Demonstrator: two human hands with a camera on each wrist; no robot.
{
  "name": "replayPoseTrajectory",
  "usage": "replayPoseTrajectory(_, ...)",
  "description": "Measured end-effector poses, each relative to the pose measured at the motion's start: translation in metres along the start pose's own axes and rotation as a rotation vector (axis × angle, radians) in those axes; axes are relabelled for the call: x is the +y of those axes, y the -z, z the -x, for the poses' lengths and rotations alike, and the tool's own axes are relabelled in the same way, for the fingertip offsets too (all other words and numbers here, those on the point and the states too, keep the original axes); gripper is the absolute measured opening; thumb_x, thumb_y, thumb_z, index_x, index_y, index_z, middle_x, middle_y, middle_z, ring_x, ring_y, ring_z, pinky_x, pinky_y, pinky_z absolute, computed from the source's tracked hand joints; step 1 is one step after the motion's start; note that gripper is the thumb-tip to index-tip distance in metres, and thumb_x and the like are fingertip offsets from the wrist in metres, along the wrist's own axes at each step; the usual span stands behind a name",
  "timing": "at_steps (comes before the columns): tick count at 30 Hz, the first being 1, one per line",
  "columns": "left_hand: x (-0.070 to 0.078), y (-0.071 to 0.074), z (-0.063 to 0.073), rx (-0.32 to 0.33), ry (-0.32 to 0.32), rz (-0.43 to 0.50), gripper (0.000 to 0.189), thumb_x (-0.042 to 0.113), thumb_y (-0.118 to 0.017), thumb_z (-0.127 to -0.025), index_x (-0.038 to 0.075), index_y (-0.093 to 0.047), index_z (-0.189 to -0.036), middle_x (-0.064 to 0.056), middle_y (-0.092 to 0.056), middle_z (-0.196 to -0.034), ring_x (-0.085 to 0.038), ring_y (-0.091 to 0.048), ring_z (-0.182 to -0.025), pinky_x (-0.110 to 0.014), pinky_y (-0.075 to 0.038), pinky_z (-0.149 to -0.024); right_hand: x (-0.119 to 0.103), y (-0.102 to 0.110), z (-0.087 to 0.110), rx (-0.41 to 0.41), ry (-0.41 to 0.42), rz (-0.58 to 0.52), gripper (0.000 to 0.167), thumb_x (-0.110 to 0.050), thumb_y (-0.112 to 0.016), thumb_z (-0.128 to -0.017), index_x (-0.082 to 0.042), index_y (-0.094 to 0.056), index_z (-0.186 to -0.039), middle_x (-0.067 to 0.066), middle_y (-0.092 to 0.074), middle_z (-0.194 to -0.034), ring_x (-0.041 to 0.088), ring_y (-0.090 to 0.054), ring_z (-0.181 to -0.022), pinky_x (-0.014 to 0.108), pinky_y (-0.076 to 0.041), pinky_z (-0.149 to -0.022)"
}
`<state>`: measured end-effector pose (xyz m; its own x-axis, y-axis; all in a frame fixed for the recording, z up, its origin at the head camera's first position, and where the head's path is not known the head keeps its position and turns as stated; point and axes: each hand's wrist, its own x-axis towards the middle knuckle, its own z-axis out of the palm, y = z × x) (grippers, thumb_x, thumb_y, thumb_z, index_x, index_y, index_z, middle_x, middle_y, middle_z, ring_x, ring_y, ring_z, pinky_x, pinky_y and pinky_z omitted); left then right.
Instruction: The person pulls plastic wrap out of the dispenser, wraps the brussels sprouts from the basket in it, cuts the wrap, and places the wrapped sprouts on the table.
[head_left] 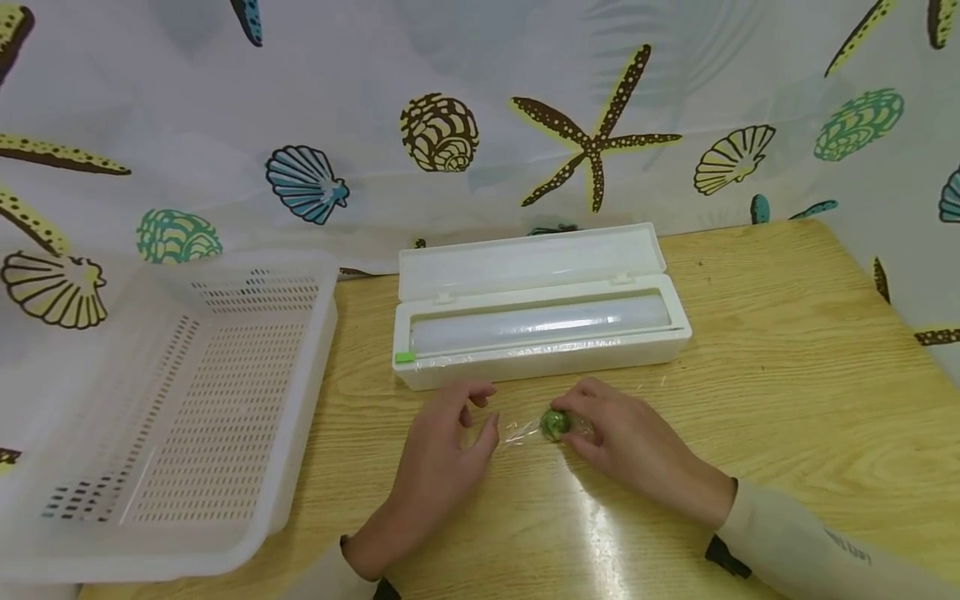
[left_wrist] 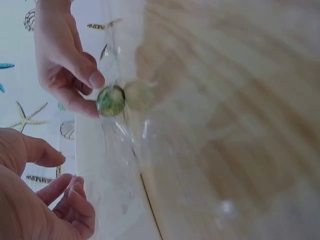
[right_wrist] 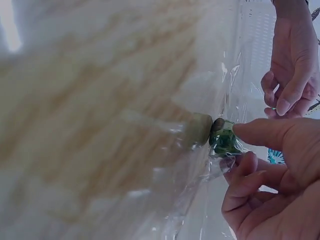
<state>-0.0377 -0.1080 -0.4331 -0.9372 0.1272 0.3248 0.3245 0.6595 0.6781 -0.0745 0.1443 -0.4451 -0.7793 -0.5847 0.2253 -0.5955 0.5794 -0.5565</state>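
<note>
Right hand (head_left: 622,437) holding green ball (head_left: 555,425), wrist-view reflection (left_wrist: 139,95)

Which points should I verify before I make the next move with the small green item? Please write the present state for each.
1. Right hand in contact with the small, round green item: ok, its fingers touch it.
2. Left hand off the green item: ok, it is apart from it.
3. Clear plastic film sealed all around the item: cannot tell, the fingers hide part.
4. Lid of the long white dispenser box shut: not ok, it is open.
5. Small bright-green slider at the box's left end: ok.
6. White slotted plastic basket clear of both hands: ok, it stands to their left.
</note>
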Motion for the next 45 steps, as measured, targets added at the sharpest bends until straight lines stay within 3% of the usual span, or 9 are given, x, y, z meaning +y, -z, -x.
replayPoseTrajectory(4,-0.011,0.011,0.000,0.107,-0.024,0.018,0.026,0.001,-0.080,-0.095,0.003,-0.071,-0.119,-0.012,-0.066,-0.105,-0.032,-0.059,-0.093,-0.042,-0.051,-0.077,-0.004,0.000,0.002,0.026,-0.014,0.012,0.049,-0.011,-0.089,-0.092,0.001,-0.071,-0.136,0.008,-0.067,-0.116,0.002,-0.049,-0.069,0.020,-0.047,-0.054)
replayPoseTrajectory(7,-0.017,0.017,-0.001,0.188,-0.021,0.010,0.027,0.003,-0.081,-0.095,0.001,-0.069,-0.119,-0.013,-0.063,-0.105,-0.034,-0.057,-0.098,-0.040,-0.047,-0.077,-0.006,0.000,0.003,0.062,-0.008,0.011,0.048,-0.013,-0.088,-0.094,0.001,-0.070,-0.136,0.007,-0.066,-0.115,0.005,-0.049,-0.068,0.021,-0.045,-0.053)
replayPoseTrajectory(15,-0.029,0.026,-0.007,0.298,0.091,-0.005,0.043,0.009,-0.080,-0.096,-0.003,-0.060,-0.133,-0.024,-0.047,-0.123,-0.042,-0.045,-0.120,-0.051,-0.043,-0.094,-0.006,0.000,0.001,0.148,0.050,-0.038,0.032,-0.008,-0.082,-0.098,-0.001,-0.074,-0.128,0.000,-0.063,-0.100,0.006,-0.050,-0.068,0.021,-0.043,-0.051)
replayPoseTrajectory(18,-0.034,0.030,-0.010,0.287,0.130,-0.016,0.051,0.013,-0.080,-0.098,-0.003,-0.055,-0.139,-0.025,-0.045,-0.133,-0.043,-0.042,-0.130,-0.055,-0.043,-0.100,-0.006,-0.002,-0.001,0.158,0.069,-0.047,0.030,-0.007,-0.081,-0.099,-0.001,-0.075,-0.127,-0.001,-0.063,-0.100,0.006,-0.052,-0.069,0.020,-0.044,-0.052)
replayPoseTrajectory(21,-0.038,0.032,-0.012,0.249,0.154,0.006,0.055,0.015,-0.080,-0.100,-0.004,-0.051,-0.143,-0.025,-0.044,-0.140,-0.042,-0.044,-0.127,-0.054,-0.043,-0.098,-0.007,-0.003,-0.003,0.165,0.082,-0.058,0.029,-0.006,-0.081,-0.099,-0.002,-0.076,-0.127,-0.003,-0.061,-0.097,0.006,-0.052,-0.069,0.020,-0.045,-0.053)
replayPoseTrajectory(30,-0.045,0.036,-0.022,0.142,0.268,0.172,0.063,0.022,-0.078,-0.103,-0.005,-0.047,-0.150,-0.021,-0.045,-0.146,-0.033,-0.048,-0.134,-0.048,-0.048,-0.112,-0.011,-0.009,-0.014,0.218,0.154,-0.111,0.027,0.000,-0.078,-0.097,-0.005,-0.077,-0.124,-0.004,-0.065,-0.097,0.008,-0.056,-0.072,0.020,-0.049,-0.059)
replayPoseTrajectory(37,-0.050,0.040,-0.024,0.128,0.332,0.179,0.060,0.011,-0.076,-0.098,0.003,-0.050,-0.151,-0.017,-0.047,-0.145,-0.033,-0.053,-0.128,-0.050,-0.052,-0.098,-0.022,-0.013,-0.029,0.213,0.191,-0.148,0.024,0.000,-0.074,-0.099,-0.005,-0.077,-0.122,-0.005,-0.059,-0.090,0.011,-0.055,-0.069,0.019,-0.048,-0.059)
replayPoseTrajectory(40,-0.052,0.041,-0.024,0.130,0.355,0.199,0.058,0.010,-0.072,-0.097,0.007,-0.052,-0.151,-0.015,-0.046,-0.145,-0.031,-0.054,-0.122,-0.044,-0.055,-0.091,-0.029,-0.013,-0.035,0.193,0.191,-0.158,0.022,-0.001,-0.072,-0.100,-0.006,-0.077,-0.121,-0.005,-0.059,-0.091,0.015,-0.056,-0.069,0.019,-0.047,-0.059)
replayPoseTrajectory(45,-0.051,0.042,-0.023,0.124,0.373,0.210,0.057,0.011,-0.067,-0.097,0.012,-0.054,-0.152,-0.018,-0.043,-0.144,-0.031,-0.051,-0.123,-0.044,-0.052,-0.095,-0.035,-0.012,-0.042,0.162,0.174,-0.182,0.020,-0.004,-0.071,-0.103,-0.007,-0.076,-0.122,-0.005,-0.061,-0.097,0.013,-0.056,-0.069,0.020,-0.047,-0.058)
